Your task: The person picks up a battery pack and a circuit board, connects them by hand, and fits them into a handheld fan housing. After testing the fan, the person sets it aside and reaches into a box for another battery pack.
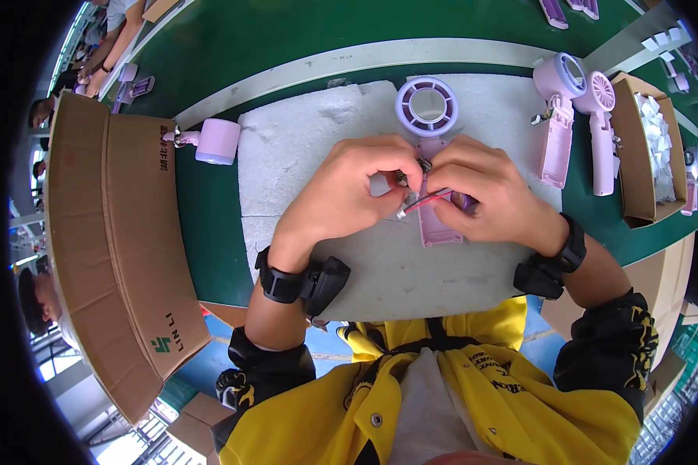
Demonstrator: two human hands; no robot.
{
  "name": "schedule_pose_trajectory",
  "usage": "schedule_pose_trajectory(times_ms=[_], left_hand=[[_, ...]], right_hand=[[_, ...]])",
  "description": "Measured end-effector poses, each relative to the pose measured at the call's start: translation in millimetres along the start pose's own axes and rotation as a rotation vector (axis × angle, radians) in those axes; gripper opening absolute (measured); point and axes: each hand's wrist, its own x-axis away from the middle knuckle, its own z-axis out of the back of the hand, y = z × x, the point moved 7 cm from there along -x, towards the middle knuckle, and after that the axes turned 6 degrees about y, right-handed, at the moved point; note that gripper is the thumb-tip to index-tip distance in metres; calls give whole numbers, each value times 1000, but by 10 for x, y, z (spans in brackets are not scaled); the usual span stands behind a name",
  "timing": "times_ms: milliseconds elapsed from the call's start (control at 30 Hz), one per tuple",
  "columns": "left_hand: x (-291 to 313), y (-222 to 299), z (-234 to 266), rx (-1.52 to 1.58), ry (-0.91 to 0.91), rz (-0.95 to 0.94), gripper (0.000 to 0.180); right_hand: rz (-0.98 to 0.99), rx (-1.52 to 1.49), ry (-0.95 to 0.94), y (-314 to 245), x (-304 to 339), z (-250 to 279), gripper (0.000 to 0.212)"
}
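Observation:
A pink and lilac handheld fan [426, 108] lies on the white foam mat [302, 139], its round ring head away from me and its open handle shell [440, 231] toward me. My left hand [349, 186] is closed in a pinch over the upper handle, at a small dark part [402, 178]; what its fingertips grip is partly hidden. My right hand [492, 186] is closed over the handle's right side, fingertips close to the left ones. From its fingers runs a pair of red and black wires [423, 203], ending in a small white connector [401, 213].
A pink fan head [219, 142] lies at left beside a large cardboard box [143, 232]. At right are an open-handled fan [557, 128], another fan [601, 132] and a carton [636, 155] of white pieces. A pale rail [349, 58] crosses the green table; other people work at far left.

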Motion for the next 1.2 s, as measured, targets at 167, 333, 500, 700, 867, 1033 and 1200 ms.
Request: schedule_pose_trajectory(times_ms=[167,333,500,700,867,1033,1200], left_hand=[[9,-57,18,110,-22,66,20],[36,-68,60,231,-11,160,13],[69,-178,72,401,3,316,12],[74,-174,74,411,27,356,14],[76,-180,48,353,13,394,8],[95,-201,76,419,3,421,10],[80,-183,87,434,-39,374,10]], right_hand=[[51,42,89,-36,-14,93,20],[-50,112,112,22,-2,106,18],[-29,118,93,-38,-8,90,17],[53,207,78,-88,-10,78,16],[98,297,33,-80,24,11,16],[-4,279,-37,-77,-12,8,16],[-120,132,-119,-11,-36,58,17]])
